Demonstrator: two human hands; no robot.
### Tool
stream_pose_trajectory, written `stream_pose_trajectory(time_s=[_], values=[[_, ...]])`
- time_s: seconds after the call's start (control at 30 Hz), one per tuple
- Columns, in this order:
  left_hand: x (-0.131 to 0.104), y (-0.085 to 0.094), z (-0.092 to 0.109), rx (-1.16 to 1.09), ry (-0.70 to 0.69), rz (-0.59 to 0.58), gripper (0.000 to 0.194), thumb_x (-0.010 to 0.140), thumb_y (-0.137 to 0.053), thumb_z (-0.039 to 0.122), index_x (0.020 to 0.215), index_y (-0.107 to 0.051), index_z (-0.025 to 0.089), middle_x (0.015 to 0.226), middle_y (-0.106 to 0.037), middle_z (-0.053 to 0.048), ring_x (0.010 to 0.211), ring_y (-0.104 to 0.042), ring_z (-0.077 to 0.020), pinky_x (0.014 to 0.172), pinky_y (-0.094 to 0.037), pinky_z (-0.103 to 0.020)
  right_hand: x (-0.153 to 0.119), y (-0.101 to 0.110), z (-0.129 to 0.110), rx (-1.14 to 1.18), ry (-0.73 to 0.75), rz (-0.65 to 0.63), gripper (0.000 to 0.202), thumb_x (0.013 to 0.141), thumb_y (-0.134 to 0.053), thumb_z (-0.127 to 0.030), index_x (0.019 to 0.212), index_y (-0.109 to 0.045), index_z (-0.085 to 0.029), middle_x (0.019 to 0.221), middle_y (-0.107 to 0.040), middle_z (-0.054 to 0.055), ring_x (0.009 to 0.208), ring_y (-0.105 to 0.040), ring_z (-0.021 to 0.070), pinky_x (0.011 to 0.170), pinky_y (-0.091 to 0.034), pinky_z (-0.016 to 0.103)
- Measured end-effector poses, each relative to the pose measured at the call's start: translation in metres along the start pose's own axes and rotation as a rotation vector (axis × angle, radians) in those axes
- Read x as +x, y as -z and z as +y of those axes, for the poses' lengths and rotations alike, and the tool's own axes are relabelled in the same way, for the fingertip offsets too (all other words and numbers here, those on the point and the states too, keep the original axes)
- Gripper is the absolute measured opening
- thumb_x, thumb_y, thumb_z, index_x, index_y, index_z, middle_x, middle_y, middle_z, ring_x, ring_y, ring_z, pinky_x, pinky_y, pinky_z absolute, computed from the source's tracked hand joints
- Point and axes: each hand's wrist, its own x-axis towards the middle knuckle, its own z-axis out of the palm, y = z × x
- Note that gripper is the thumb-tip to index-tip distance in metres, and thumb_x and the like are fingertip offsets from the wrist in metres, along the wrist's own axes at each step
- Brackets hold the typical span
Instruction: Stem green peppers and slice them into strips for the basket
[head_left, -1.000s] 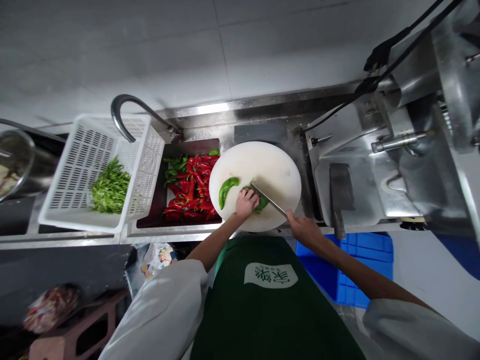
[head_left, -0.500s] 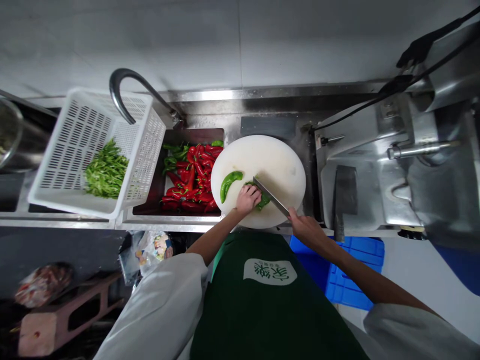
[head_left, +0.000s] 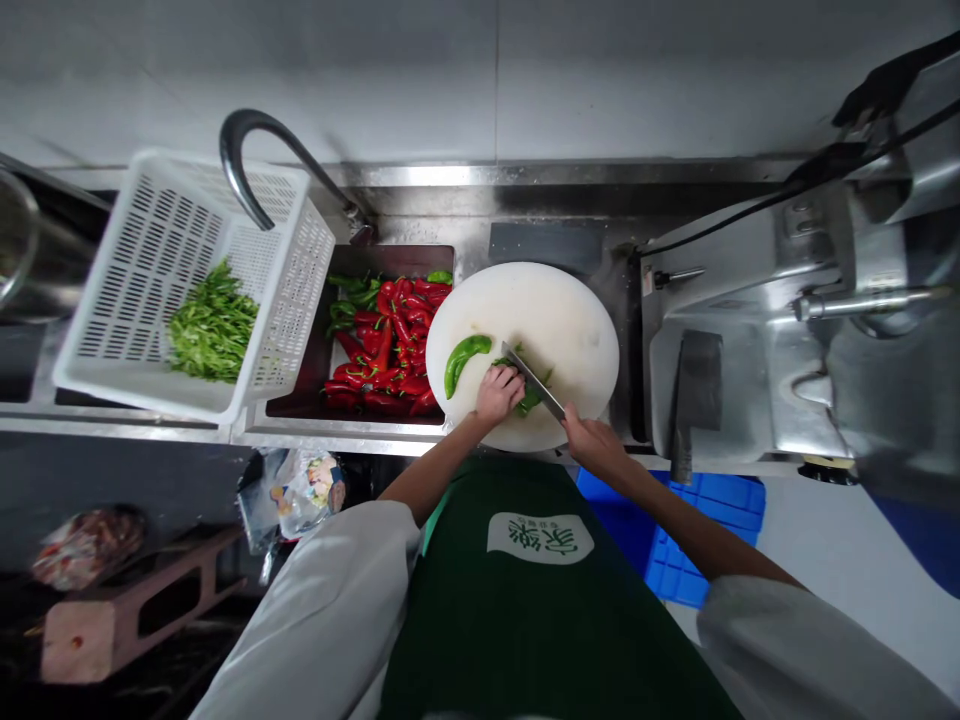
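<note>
On the round white cutting board (head_left: 577, 310), my left hand (head_left: 498, 394) presses with curled fingers on a green pepper, mostly hidden beneath the fingers and the blade. Wrapped around the handle of a kitchen knife (head_left: 536, 382) is my right hand (head_left: 594, 440); the blade slants up and left, its tip close to the left fingertips. Cut green pepper pieces (head_left: 529, 402) lie beside and under the blade. A whole green pepper (head_left: 465, 362) rests on the board's left side, apart from both hands.
Left of the board, a sink (head_left: 300, 408) holds many red peppers (head_left: 390, 350) and some green ones. A white plastic basket (head_left: 97, 380) with leafy greens (head_left: 214, 325) stands under the curved faucet (head_left: 236, 165). A cleaver (head_left: 697, 385) lies on the metal machine at right.
The knife has shifted slightly left along the pepper, and more cut green bits show to the right of the blade. My left hand keeps its hold. The view has shifted a little.
</note>
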Motion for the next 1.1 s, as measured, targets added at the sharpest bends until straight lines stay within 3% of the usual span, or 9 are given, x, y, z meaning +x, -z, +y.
stream_pose_trajectory(time_s=[0.33, 0.53, 0.63, 0.97, 1.1], values=[[-0.001, -0.007, -0.002, 0.072, -0.072, 0.144, 0.025, 0.098, -0.045, 0.030, 0.095, -0.067, 0.018, 0.102, -0.066, -0.010, 0.100, -0.057, -0.0236, 0.088, -0.048, -0.042, -0.005, 0.002, -0.003, 0.089, -0.032, -0.011, 0.030, 0.103, -0.026, -0.025, 0.124, -0.041, -0.011, 0.087, -0.071, 0.013, 0.085, -0.069, 0.0252, 0.069, -0.040, 0.029], [-0.008, 0.012, -0.002, -0.033, -0.115, 0.133, 0.023, 0.100, -0.043, 0.026, 0.102, -0.064, 0.017, 0.108, -0.064, -0.010, 0.106, -0.056, -0.0211, 0.094, -0.048, -0.041, 0.015, -0.008, -0.016, 0.122, -0.057, 0.000, 0.033, 0.103, -0.024, -0.025, 0.128, -0.039, -0.011, 0.096, -0.071, 0.015, 0.093, -0.069, 0.0260, 0.074, -0.043, 0.031], [-0.011, 0.017, -0.007, 0.020, -0.111, 0.109, 0.023, 0.099, -0.045, 0.027, 0.099, -0.066, 0.017, 0.109, -0.063, -0.011, 0.108, -0.054, -0.0233, 0.094, -0.046, -0.043, 0.016, -0.009, -0.014, 0.122, -0.064, 0.001, 0.032, 0.103, -0.025, -0.026, 0.127, -0.040, -0.011, 0.095, -0.071, 0.015, 0.093, -0.069, 0.0263, 0.074, -0.043, 0.031], [-0.007, 0.008, -0.011, 0.081, -0.129, 0.129, 0.022, 0.098, -0.046, 0.026, 0.102, -0.066, 0.018, 0.105, -0.064, -0.010, 0.104, -0.054, -0.0230, 0.095, -0.046, -0.043, -0.021, 0.005, -0.014, 0.013, -0.058, 0.011, 0.030, 0.103, -0.022, -0.026, 0.122, -0.042, -0.012, 0.086, -0.072, 0.013, 0.085, -0.070, 0.0260, 0.070, -0.042, 0.030], [-0.008, 0.008, -0.012, 0.074, -0.127, 0.138, 0.023, 0.098, -0.046, 0.026, 0.103, -0.066, 0.018, 0.104, -0.064, -0.010, 0.104, -0.054, -0.0232, 0.095, -0.047, -0.043, -0.021, 0.004, -0.012, -0.033, -0.042, -0.021, 0.031, 0.103, -0.025, -0.025, 0.124, -0.042, -0.010, 0.085, -0.071, 0.014, 0.087, -0.070, 0.0268, 0.070, -0.042, 0.030]])
